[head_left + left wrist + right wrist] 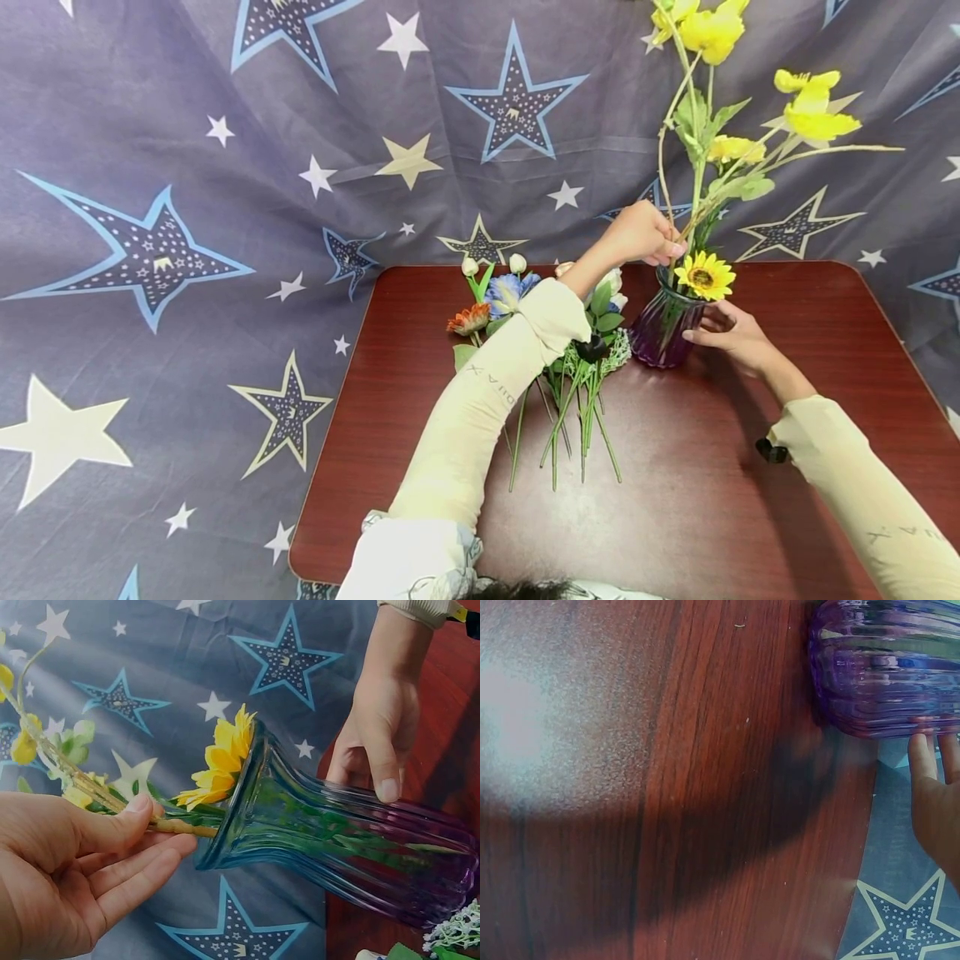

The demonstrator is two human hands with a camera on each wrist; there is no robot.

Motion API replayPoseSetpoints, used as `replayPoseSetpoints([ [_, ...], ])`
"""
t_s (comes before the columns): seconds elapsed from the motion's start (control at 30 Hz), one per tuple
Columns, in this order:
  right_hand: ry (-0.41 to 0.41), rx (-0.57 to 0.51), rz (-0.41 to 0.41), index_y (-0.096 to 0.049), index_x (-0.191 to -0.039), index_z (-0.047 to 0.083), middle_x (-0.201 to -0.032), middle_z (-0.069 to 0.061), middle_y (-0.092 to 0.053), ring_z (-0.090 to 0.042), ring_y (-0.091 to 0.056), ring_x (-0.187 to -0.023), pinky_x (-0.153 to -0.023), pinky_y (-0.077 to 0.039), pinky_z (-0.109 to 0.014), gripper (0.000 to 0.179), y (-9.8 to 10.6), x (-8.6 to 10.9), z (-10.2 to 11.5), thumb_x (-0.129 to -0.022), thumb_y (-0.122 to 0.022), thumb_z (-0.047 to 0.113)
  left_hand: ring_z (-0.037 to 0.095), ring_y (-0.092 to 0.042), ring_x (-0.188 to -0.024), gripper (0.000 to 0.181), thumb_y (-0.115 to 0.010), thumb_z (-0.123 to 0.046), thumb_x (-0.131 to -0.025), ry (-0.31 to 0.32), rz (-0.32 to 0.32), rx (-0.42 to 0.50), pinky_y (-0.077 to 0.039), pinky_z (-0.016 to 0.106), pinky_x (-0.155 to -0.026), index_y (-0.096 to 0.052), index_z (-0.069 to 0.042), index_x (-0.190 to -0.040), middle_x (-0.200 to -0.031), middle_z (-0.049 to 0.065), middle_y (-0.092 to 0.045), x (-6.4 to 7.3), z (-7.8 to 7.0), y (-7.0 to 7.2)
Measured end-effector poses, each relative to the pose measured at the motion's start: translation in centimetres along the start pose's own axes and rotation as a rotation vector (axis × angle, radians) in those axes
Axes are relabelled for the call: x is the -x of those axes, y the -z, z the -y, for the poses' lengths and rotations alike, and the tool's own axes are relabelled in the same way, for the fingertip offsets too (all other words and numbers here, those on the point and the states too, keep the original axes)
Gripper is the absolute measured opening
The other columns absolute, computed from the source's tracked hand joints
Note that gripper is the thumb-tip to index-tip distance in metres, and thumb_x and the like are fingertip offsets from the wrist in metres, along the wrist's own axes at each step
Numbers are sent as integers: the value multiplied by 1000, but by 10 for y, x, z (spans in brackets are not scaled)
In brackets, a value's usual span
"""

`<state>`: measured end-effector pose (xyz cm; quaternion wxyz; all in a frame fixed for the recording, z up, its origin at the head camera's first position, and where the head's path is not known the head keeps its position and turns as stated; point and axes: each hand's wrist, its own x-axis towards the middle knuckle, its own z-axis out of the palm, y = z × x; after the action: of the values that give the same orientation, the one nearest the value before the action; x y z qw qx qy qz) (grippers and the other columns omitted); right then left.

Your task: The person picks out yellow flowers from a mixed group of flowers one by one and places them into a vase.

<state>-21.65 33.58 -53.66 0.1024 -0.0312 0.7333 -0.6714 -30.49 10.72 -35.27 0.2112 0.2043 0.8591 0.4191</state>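
Note:
A ribbed glass vase (662,335), purple at the base and bluish-green at its neck, stands on the table. My left hand (643,235) pinches a brown twisted stem (176,826) between thumb and fingers just at the vase's mouth. Tall yellow flowers (712,35) rise above that hand. A sunflower (705,277) leans over the rim, and green stems show through the glass. My right hand (738,340) holds the vase's right side, thumb in front and fingers toward the back. In the right wrist view, its fingertips touch the purple glass (885,682).
Left of the vase, partly behind my left forearm, lies a bunch of flowers: white tulip buds (517,263), a blue bloom (504,293), an orange flower (469,319) and green stems (555,425). The dark red table (675,483) backs onto a star-patterned curtain (420,208).

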Motion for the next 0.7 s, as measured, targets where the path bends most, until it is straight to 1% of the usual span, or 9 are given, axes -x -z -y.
replayPoseSetpoints([
  [0.17,10,-15,5,-55,-128,33,-114,24,-66,12,-61,-104,-86,-53,-8,54,-1,0,1,-91,-71,-4,19,-78,-85,14,-77,-14,-92,48,5,23,-61,19,-64,-79,0,-90,-105,8,-78,2,-2,-3],
  [0.3,16,-13,3,-55,-128,32,-114,24,-66,12,-61,-104,-86,-53,-8,54,-1,0,0,-91,-71,-4,18,-78,-84,12,-78,-14,-91,76,-4,18,-60,18,-63,-80,-2,-90,-103,4,-79,1,-1,-5],
  [0.4,19,-18,2,-54,-130,31,-114,24,-66,12,-61,-104,-87,-53,-8,55,-1,-1,-1,-91,-71,-5,18,-78,-82,11,-80,-13,-90,74,-16,13,-60,18,-62,-80,-3,-85,-99,2,-79,1,-1,-7],
  [0.5,17,-17,1,-54,-131,30,-114,24,-65,12,-61,-104,-87,-53,-8,55,0,-1,-2,-91,-71,-5,17,-78,-80,12,-81,-12,-88,62,-33,4,-60,18,-60,-78,-3,-81,-93,4,-80,1,0,-9],
  [0.6,11,-12,1,-54,-130,31,-115,24,-65,12,-61,-104,-86,-53,-8,55,0,-1,-3,-92,-71,-4,16,-77,-78,11,-82,-12,-87,54,-48,-16,-59,18,-60,-78,-4,-80,-90,4,-80,0,1,-10],
  [0.7,4,-22,3,-54,-129,31,-115,24,-65,11,-61,-104,-86,-53,-8,54,1,-1,-3,-92,-70,-5,12,-76,-75,5,-84,-13,-86,40,-63,-43,-58,16,-60,-82,-9,-86,-90,0,-80,0,2,-10],
])
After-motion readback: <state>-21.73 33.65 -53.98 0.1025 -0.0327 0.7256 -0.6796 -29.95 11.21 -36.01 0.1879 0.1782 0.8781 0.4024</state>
